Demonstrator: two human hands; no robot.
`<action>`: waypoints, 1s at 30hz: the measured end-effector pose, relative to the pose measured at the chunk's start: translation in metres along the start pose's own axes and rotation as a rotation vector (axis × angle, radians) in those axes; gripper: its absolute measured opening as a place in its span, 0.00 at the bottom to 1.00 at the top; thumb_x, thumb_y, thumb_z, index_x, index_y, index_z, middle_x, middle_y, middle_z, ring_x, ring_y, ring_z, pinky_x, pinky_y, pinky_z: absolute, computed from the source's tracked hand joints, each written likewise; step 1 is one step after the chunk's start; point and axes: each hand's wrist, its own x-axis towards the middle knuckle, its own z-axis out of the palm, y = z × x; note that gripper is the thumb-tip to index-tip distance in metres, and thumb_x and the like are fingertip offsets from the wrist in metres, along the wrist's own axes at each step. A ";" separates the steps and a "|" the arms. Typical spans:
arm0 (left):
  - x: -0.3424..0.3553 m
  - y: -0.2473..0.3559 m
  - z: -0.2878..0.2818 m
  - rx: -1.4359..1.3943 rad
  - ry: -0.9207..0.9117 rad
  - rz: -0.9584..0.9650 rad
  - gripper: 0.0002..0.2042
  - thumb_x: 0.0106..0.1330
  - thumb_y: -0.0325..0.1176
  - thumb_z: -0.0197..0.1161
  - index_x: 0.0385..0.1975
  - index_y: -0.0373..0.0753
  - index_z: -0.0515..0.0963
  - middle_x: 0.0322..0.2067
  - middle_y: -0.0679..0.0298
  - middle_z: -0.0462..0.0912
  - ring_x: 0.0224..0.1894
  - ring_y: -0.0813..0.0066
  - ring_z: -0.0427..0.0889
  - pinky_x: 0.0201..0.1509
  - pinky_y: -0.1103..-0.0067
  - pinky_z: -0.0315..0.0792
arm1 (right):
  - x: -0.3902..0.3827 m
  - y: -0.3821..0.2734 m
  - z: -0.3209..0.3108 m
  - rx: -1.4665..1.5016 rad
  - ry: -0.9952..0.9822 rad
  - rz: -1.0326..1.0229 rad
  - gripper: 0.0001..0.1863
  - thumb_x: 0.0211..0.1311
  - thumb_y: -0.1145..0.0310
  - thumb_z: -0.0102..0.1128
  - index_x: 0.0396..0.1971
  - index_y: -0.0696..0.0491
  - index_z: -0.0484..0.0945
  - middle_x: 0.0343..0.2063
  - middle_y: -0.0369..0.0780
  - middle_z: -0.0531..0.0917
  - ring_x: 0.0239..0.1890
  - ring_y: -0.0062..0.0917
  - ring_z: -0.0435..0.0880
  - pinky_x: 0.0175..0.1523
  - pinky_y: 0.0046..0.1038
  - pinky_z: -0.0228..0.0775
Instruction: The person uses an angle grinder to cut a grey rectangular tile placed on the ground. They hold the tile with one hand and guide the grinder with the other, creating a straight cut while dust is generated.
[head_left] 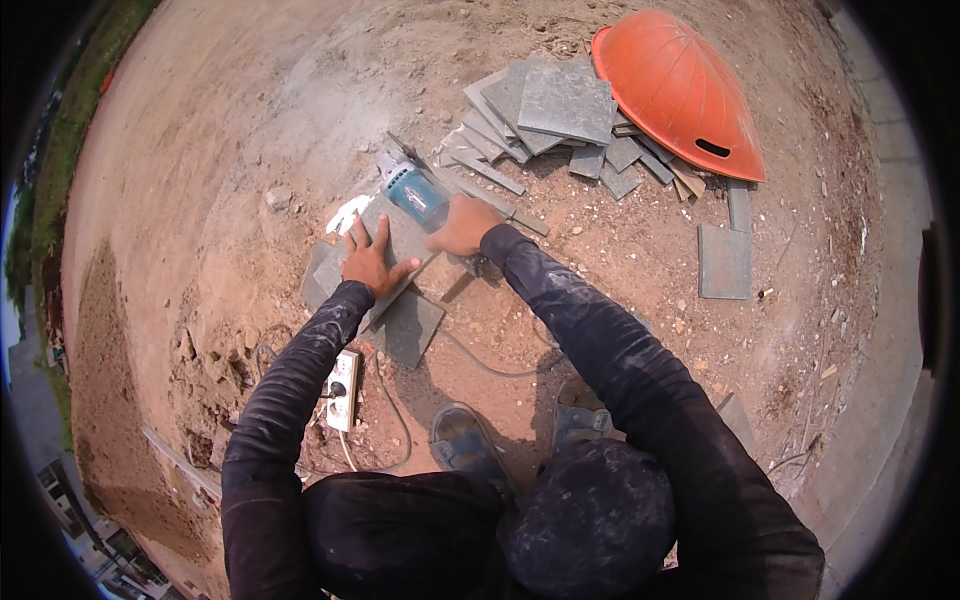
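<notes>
My right hand (466, 226) is wrapped round the rear body of a blue angle grinder (416, 196). The grinder's head and disc point away from me, at the far edge of a grey tile (405, 232). Pale dust spreads over the ground beyond the disc. With fingers spread, my left hand (371, 262) lies flat on the same tile, to the left of the grinder. Beneath it, more grey tiles (413, 328) lie at angles. Where the disc meets the tile is hard to make out.
An orange plastic basin (680, 90) rests tilted against a pile of grey tiles (565, 100) at the far right. A single tile (725, 262) lies nearer. A white power strip (343, 390) with a plug sits left of my feet, and a cable (500, 372) crosses the dirt.
</notes>
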 end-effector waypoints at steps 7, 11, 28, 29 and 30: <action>0.001 -0.002 0.002 -0.006 0.007 0.001 0.55 0.47 0.77 0.55 0.72 0.51 0.46 0.69 0.34 0.41 0.67 0.23 0.45 0.65 0.51 0.58 | -0.002 -0.002 -0.003 -0.001 -0.019 0.014 0.32 0.32 0.54 0.70 0.39 0.61 0.82 0.42 0.54 0.83 0.46 0.42 0.83 0.51 0.34 0.75; 0.001 -0.002 0.001 0.004 -0.016 -0.005 0.55 0.47 0.78 0.54 0.72 0.51 0.46 0.69 0.34 0.40 0.67 0.22 0.45 0.65 0.51 0.59 | -0.001 -0.004 -0.003 0.000 -0.033 0.012 0.32 0.32 0.54 0.70 0.39 0.62 0.82 0.42 0.54 0.83 0.46 0.42 0.83 0.51 0.34 0.75; 0.000 -0.004 0.002 0.026 0.003 -0.010 0.55 0.48 0.78 0.54 0.72 0.51 0.45 0.68 0.34 0.41 0.66 0.22 0.46 0.65 0.51 0.59 | -0.009 0.003 0.000 0.005 -0.030 -0.014 0.36 0.31 0.52 0.72 0.41 0.63 0.80 0.44 0.55 0.81 0.48 0.43 0.82 0.52 0.34 0.74; 0.000 -0.005 0.002 0.028 0.003 -0.012 0.55 0.48 0.78 0.54 0.72 0.51 0.45 0.69 0.34 0.41 0.66 0.22 0.46 0.65 0.51 0.59 | -0.010 0.002 -0.001 0.004 -0.033 -0.021 0.36 0.31 0.52 0.72 0.41 0.64 0.80 0.44 0.55 0.81 0.48 0.43 0.82 0.52 0.34 0.74; 0.000 -0.004 0.001 0.024 -0.002 -0.013 0.55 0.48 0.77 0.54 0.72 0.51 0.45 0.69 0.34 0.41 0.66 0.22 0.46 0.65 0.51 0.59 | -0.011 0.003 -0.002 0.000 -0.038 -0.017 0.36 0.31 0.52 0.72 0.41 0.64 0.80 0.44 0.55 0.81 0.48 0.43 0.82 0.52 0.34 0.74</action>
